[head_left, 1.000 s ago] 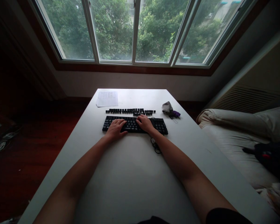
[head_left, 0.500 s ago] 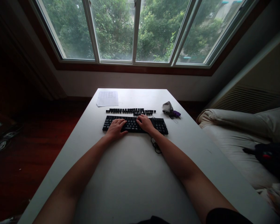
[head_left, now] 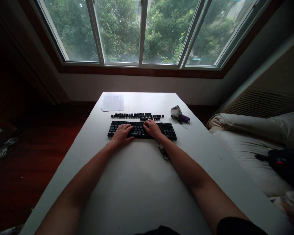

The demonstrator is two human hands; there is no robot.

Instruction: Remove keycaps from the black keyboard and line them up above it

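Observation:
A black keyboard (head_left: 138, 131) lies crosswise on the white table, with keys in place over most of what shows. My left hand (head_left: 122, 133) rests on its left half, fingers stretched out over the keys and thumb toward the front edge. On the right of the middle, my right hand (head_left: 153, 128) is bent down onto the keys, its thumb and fingertips drawn close together. Whether something small is between those fingertips is too small to tell. Just behind the keyboard, loose black keycaps (head_left: 129, 115) stand in a long row, with a shorter row at the right.
A printed paper sheet (head_left: 113, 103) lies at the table's back left. Crumpled grey cloth (head_left: 176, 112) and a purple item (head_left: 184, 119) lie at the right. A black cable (head_left: 163, 152) curls by my right forearm. A pale sofa (head_left: 245, 153) stands beside the white table (head_left: 137, 182).

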